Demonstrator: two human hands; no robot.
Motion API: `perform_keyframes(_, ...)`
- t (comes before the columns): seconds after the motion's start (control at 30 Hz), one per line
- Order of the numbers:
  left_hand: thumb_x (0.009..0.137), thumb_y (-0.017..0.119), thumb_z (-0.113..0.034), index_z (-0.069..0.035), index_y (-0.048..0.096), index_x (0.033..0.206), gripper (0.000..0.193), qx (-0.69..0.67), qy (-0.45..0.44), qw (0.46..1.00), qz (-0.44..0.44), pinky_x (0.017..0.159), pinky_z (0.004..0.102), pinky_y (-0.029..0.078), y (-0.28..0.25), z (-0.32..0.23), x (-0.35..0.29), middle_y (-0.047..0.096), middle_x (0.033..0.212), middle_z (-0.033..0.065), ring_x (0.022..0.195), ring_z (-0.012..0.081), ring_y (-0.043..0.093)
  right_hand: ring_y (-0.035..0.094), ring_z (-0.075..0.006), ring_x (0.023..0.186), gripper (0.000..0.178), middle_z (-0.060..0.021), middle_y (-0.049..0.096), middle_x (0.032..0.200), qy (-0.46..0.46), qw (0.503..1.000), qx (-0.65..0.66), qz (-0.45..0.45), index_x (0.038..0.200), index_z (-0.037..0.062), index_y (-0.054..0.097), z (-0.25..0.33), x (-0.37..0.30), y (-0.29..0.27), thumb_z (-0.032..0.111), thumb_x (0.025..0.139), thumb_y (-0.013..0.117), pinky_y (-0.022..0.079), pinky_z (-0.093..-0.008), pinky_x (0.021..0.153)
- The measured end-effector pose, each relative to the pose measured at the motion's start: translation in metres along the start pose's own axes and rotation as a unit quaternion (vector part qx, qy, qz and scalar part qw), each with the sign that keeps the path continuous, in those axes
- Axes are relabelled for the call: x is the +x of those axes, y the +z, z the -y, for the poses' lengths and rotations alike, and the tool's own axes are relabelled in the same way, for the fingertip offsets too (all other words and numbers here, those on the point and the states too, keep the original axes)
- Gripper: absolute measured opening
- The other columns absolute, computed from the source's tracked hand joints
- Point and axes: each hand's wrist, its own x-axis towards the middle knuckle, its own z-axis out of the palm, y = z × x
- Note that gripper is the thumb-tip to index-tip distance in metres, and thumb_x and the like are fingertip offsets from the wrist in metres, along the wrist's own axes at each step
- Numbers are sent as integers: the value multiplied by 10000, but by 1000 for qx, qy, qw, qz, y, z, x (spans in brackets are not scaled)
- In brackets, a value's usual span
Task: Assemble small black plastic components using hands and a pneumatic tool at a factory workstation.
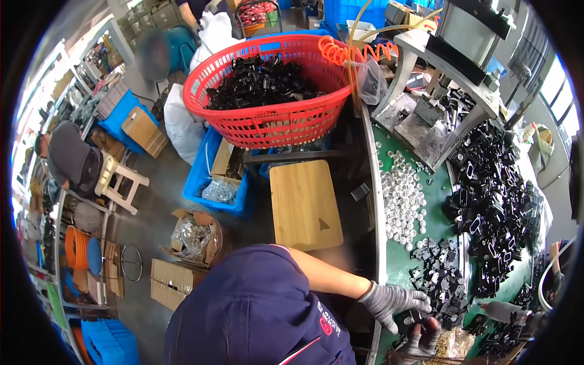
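My left hand (395, 304), in a grey knitted glove, reaches over the green bench with its fingers curled on a small black part (406, 319). Close below it is my right hand (421, 342), also gloved, with bare fingertips bent toward the same part. Its fingers are partly in shadow, but they appear to pinch that part too. The part's exact kind is hard to make out. Just beyond the hands lies a pile of small dark metal pieces (439, 274). Near my right hand sits a heap of small brass-coloured pieces (455, 344).
Silvery round caps (401, 198) spread across the green bench (380, 131). Black brackets (496, 201) are heaped farther right. A press-like machine (426, 115) stands at the bench's far end. A red basket (274, 118) of black parts and a wooden board (306, 204) are left of the bench.
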Motion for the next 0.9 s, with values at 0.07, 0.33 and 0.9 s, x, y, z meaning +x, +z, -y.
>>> perform_keyframes(0.07, 702, 816, -247, -47, 567, 1293, 672, -53, -32, 997, 44, 904, 421, 507, -9, 3, 3, 577, 1228, 153, 1084, 376, 600, 621, -256, 1007, 289, -161, 667, 1121, -58, 998, -1, 35, 1203, -58, 594, 10, -4, 5, 66, 950, 657, 530, -394, 889)
perform_keyframes(0.33, 731, 747, -214, -51, 606, 1186, 503, 188, -74, 952, 230, 903, 452, 511, -15, 5, 8, 591, 1157, 150, 1074, 356, 605, 631, -216, 977, 286, -106, 643, 1158, -341, 906, -225, 110, 1182, 17, 616, 29, 1, 11, 37, 897, 644, 501, -353, 875)
perform_keyframes(0.9, 693, 792, -68, -52, 691, 1087, 407, 177, -12, 979, 98, 743, 392, 560, -10, -6, 13, 678, 1000, 130, 875, 328, 665, 641, -273, 819, 265, -101, 669, 932, 33, 876, -473, -84, 1103, 106, 695, -31, 32, -49, 124, 838, 711, 506, -375, 769)
